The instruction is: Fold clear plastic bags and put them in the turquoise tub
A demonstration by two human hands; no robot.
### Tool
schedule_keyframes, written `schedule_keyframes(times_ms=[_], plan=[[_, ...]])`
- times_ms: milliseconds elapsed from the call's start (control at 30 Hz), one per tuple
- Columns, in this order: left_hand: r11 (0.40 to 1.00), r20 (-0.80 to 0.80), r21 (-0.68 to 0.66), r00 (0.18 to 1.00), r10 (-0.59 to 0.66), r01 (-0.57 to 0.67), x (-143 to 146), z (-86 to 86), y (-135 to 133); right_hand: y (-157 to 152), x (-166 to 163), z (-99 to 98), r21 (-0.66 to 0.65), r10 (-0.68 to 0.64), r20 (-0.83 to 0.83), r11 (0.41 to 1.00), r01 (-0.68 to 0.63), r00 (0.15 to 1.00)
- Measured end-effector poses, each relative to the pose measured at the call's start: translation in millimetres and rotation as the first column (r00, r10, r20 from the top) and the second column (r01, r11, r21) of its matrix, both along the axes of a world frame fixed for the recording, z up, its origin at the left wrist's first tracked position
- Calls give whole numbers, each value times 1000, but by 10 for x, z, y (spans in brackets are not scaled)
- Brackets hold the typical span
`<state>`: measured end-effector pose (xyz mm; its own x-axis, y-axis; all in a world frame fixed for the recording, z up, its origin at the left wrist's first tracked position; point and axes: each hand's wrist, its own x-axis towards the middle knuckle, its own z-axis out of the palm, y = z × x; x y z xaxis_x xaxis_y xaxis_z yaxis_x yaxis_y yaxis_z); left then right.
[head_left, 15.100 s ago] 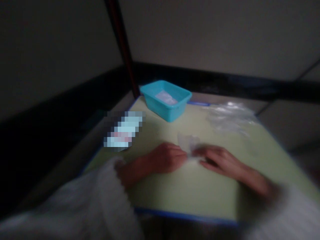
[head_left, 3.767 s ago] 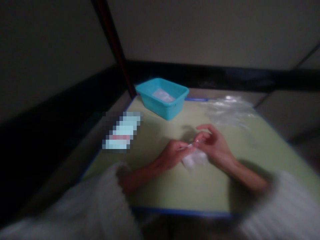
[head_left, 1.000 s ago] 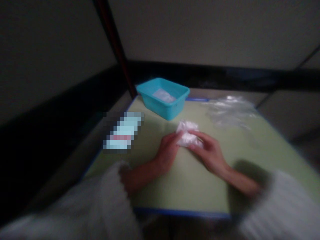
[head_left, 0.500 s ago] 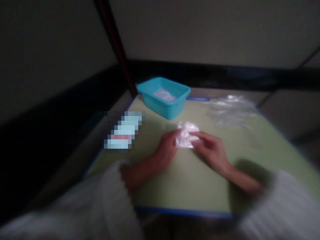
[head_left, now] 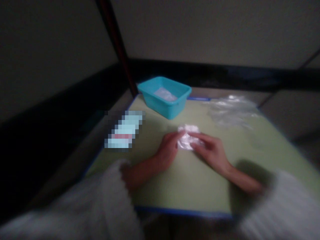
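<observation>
A small, shiny, whitish plastic bag (head_left: 185, 142) lies crumpled on the table between my two hands. My left hand (head_left: 169, 148) is closed around its left side, with the thumb and fingers reaching over its top. From the right, my right hand (head_left: 209, 146) grips the bag between its thumb and fingers, its index finger stretched across the upper part. The fingertips of both hands almost meet over the plastic. Blur and the hands hide part of the bag, and what it may contain cannot be made out.
Beyond the hands stands a turquoise plastic basket (head_left: 172, 111) with a whitish packet (head_left: 165, 94) inside. Loose clear plastic bags (head_left: 231, 110) lie at the back right. A blurred-out phone-like object (head_left: 126, 130) lies on the left. The greenish table (head_left: 185, 186) has a blue edge.
The fingers of my left hand have moved further right over the bag, closer to the right hand. The bag looks flatter at the top and has shifted slightly toward me.
</observation>
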<state>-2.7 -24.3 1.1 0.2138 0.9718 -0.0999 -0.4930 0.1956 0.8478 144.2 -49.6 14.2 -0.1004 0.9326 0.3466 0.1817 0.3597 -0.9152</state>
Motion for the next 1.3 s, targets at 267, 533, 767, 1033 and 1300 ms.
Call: schedule_keyframes(times_ms=[267,533,767,1033,1300], plan=[[999,5,-37,1000,17,-17,14,37,15,-2,-2,7,-37,-22,-44,999,20,999],[1000,-31,10,999,8,-7,-22,-28,50,5,8,-13,-65,-39,-79,997,34,996],[1000,14,-17,1000,3,-3,2,-20,65,11,26,-29,-87,-54,-84,995,47,995],[992,-67,-45,991,116,-120,-80,33,178,12,40,-20,-111,-85,-108,991,73,991],[909,-161,135,896,413,-395,-505,200,577,34,24,-103,-149,-97,-141,986,76,985]])
